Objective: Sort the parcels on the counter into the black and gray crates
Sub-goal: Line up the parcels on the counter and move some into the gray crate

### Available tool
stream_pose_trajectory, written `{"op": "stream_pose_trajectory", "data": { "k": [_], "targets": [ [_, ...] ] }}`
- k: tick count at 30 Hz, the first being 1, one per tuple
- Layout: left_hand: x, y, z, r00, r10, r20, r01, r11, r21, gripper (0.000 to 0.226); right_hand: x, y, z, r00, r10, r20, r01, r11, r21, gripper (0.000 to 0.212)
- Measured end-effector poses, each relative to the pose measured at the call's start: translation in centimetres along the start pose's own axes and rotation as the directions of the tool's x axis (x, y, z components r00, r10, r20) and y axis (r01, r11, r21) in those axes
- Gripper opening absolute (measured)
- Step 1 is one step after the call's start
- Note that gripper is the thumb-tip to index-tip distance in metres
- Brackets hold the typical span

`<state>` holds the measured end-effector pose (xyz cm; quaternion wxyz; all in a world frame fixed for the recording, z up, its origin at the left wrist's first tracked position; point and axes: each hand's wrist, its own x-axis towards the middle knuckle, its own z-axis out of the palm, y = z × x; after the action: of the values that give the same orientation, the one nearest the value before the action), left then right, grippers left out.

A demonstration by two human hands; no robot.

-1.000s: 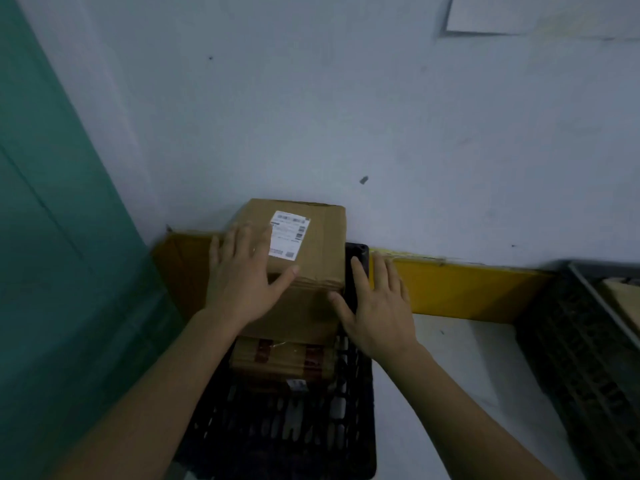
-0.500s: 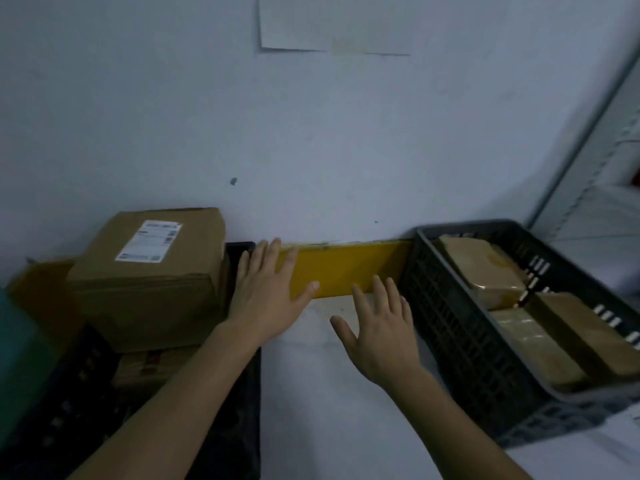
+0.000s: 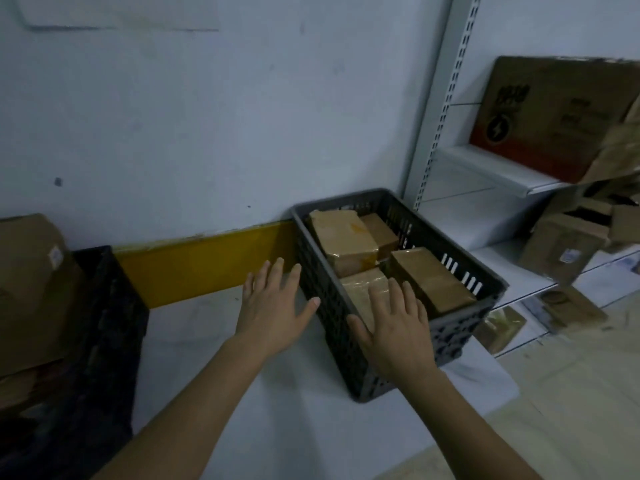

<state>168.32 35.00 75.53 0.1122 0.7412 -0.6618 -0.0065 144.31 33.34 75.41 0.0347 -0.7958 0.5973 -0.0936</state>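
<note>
A gray crate [image 3: 332, 299] stands against the wall at centre right and holds several brown taped parcels [image 3: 343, 237]. At the left edge is a black crate [image 3: 107, 306] with a large cardboard box [image 3: 31, 278] on top of its load. My left hand [image 3: 273, 306] hovers flat and empty with fingers spread, just left of the gray crate. Over that crate's near left corner floats my right hand [image 3: 398, 323], also spread and empty, above a parcel.
A yellow strip [image 3: 207, 261] runs along the wall between the crates. White shelving [image 3: 491, 174] at the right carries a big printed carton [image 3: 554, 112] and loose cardboard boxes [image 3: 557, 251]. More parcels [image 3: 571, 306] lie on the lower shelf at right.
Both hands have left the large box on the black crate and swung right to the gray crate. The view turned right, bringing the shelving into sight.
</note>
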Motion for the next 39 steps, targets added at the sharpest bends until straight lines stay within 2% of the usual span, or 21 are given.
{"op": "stream_pose_trajectory", "data": {
  "k": [9, 13, 21, 27, 32, 36, 39],
  "targets": [
    [6.3, 7.1, 5.7, 0.988, 0.139, 0.061, -0.138, 0.99, -0.02, 0.086, 3.7, 8.6, 0.8, 0.99, 0.14, 0.022, -0.14, 0.99, -0.001, 0.081],
    [10.2, 8.7, 7.2, 0.988, 0.132, 0.079, -0.127, 0.99, -0.066, 0.083, 7.0, 10.2, 0.4, 0.988, 0.153, 0.034, -0.152, 0.988, -0.04, 0.079],
    [17.1, 8.6, 8.4, 0.997, -0.009, 0.07, 0.015, 0.996, -0.083, 0.082, 14.2, 10.4, 1.9, 0.992, 0.091, 0.082, -0.084, 0.993, -0.089, 0.079],
    [20.4, 10.4, 9.9, 0.979, -0.146, 0.143, 0.149, 0.989, -0.008, 0.111, 18.4, 12.3, 3.0, 0.993, 0.068, 0.092, -0.061, 0.995, -0.076, 0.078],
    [23.0, 12.5, 10.2, 0.927, -0.318, 0.199, 0.319, 0.947, 0.029, 0.131, 20.3, 15.4, 3.8, 0.988, 0.036, 0.152, -0.029, 0.998, -0.053, 0.088],
    [24.5, 14.1, 10.1, 0.856, -0.469, 0.218, 0.472, 0.881, 0.044, 0.136, 20.4, 17.9, 4.1, 0.963, 0.003, 0.268, 0.005, 1.0, -0.029, 0.098],
    [25.1, 14.7, 10.2, 0.812, -0.521, 0.262, 0.52, 0.851, 0.079, 0.14, 19.9, 19.0, 4.0, 0.921, -0.007, 0.389, -0.009, 0.999, 0.038, 0.104]
  ]
}}
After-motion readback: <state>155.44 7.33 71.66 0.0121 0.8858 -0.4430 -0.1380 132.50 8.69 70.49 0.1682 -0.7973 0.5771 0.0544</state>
